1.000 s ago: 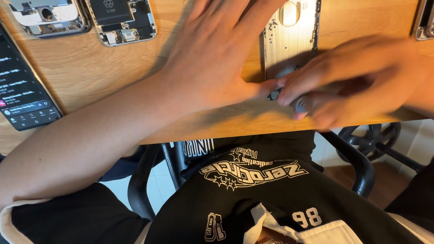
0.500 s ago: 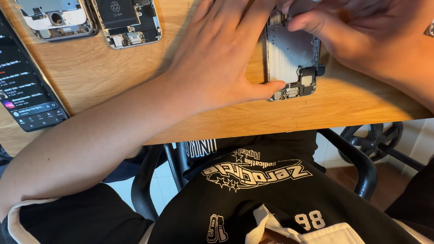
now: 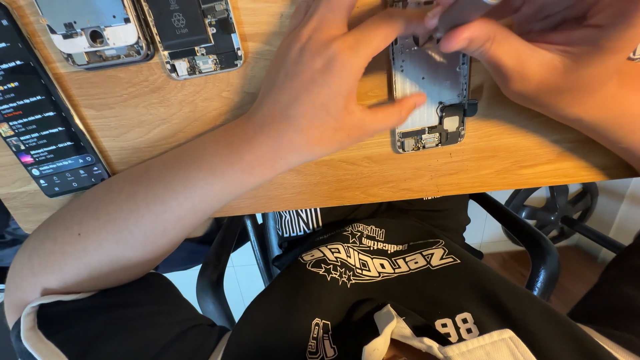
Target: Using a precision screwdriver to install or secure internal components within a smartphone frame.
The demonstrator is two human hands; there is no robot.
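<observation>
On the near edge of the wooden table (image 3: 167, 127), an opened phone chassis (image 3: 430, 100) is laid flat, its connector end turned toward the person. It is steadied by the left hand (image 3: 327, 87), which is spread wide and flat, the thumb pressed onto the bare metal of the chassis and nothing gripped. At the far end of the chassis, the right hand (image 3: 533, 60) is curled, its fingertips pinched on a small grey part (image 3: 460, 13); what that part is cannot be told, since it is blurred and cut off by the frame. To the far left, two more opened phones (image 3: 140, 30) are set side by side, and a lit phone (image 3: 47, 127) with a dark screen is laid at the left edge. The step is judged best done with the chassis held firmly down and the pinched part moved gently, so that no thin cable is strained.
</observation>
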